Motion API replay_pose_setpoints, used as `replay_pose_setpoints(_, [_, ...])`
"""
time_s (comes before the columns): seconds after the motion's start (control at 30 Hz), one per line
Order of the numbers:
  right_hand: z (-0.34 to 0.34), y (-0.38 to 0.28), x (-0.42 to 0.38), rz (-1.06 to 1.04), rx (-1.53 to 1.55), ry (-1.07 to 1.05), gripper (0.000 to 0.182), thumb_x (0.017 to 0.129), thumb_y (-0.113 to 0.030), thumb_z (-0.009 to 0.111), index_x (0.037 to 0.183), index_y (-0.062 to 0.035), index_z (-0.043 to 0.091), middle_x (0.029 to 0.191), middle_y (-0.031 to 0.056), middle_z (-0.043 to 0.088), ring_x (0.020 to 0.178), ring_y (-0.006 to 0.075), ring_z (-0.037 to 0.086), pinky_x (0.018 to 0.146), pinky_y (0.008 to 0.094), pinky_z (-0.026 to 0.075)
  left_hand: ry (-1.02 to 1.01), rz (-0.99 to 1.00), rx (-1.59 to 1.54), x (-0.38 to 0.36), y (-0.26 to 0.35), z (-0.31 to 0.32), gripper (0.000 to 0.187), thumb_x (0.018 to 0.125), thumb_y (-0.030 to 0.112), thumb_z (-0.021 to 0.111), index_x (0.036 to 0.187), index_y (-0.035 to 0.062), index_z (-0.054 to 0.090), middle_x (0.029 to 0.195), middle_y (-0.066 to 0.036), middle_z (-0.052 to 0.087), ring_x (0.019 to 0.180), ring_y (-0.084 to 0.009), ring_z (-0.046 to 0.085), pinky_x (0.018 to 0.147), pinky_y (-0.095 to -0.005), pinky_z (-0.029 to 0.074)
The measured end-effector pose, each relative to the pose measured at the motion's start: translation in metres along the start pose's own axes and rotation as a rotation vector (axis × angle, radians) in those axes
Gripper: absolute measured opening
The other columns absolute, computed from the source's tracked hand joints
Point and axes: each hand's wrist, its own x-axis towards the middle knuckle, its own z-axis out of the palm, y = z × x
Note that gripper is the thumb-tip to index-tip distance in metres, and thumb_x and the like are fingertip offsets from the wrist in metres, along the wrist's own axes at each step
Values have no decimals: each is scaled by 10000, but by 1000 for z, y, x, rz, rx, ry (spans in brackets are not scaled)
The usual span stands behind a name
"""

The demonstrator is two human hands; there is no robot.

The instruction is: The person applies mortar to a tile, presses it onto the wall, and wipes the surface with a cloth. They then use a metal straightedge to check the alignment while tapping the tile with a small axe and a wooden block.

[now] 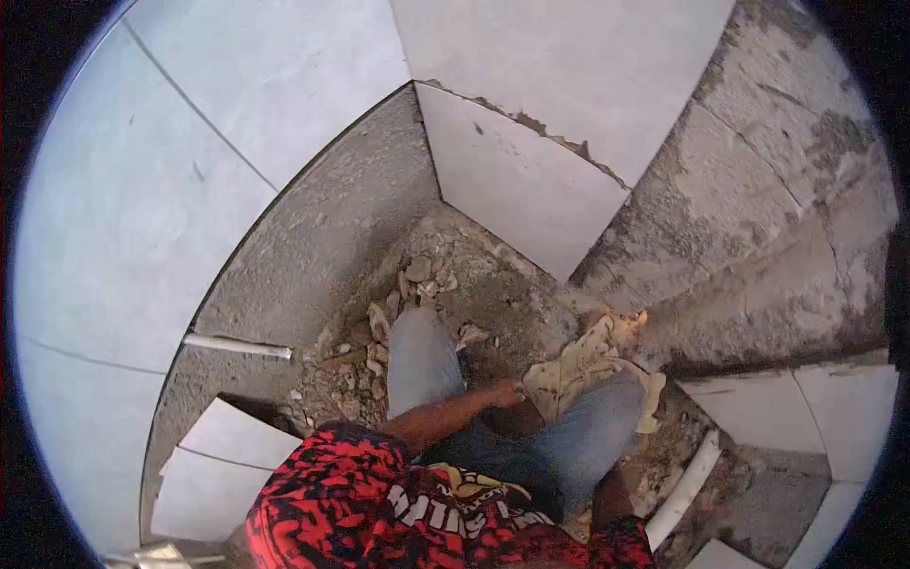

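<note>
My left forearm reaches across between my jeans-covered knees. My left hand (509,393) is at the left edge of a crumpled, pale yellowish sheet (566,372); its fingers are too blurred to tell whether they grip it. The sheet lies around and beyond my right knee (614,403), on the rubble floor by the wall's foot. Part of my right arm shows low beside that knee. A blurred skin-toned shape (627,328), perhaps my right hand, is at the sheet's far end; its fingers cannot be made out.
Broken stones (377,353) lie left of my knees. A white pipe (237,346) sticks out at the left, and another (684,488) stands at the lower right. White tiles (521,175) cover part of the walls; bare rough cement (313,209) shows below and beside them.
</note>
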Motion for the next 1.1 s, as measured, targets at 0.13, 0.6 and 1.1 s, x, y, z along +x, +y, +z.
replay_pose_setpoints(0.13, [-9,-19,21,-48,42,4,574,852,-333,560,1281,6,387,1160,204,513,1020,341,530,826,440,444,51,47,34,1,-27,17,525,887,415,455,1214,4,464,1171,-233,516,1084,-372,494,906,-446,399])
replay_pose_setpoints(0.6, [-199,-175,45,-659,740,424,399,917,-258,486,1225,-14,415,1086,143,514,946,233,537,776,354,452,368,167,-555,-1,79,-84,819,782,550,588,1387,116,247,1395,-160,304,1288,-332,282,1041,-465,245])
replay_pose_setpoints(1.1, [-374,-485,-171,-1538,-137,1120,322,897,-205,504,1165,-32,541,1154,127,565,1075,276,524,914,377,403,939,565,-673,-112,220,-253,388,805,96,602,1175,30,506,1137,-105,571,1043,-200,529,887,-333,418])
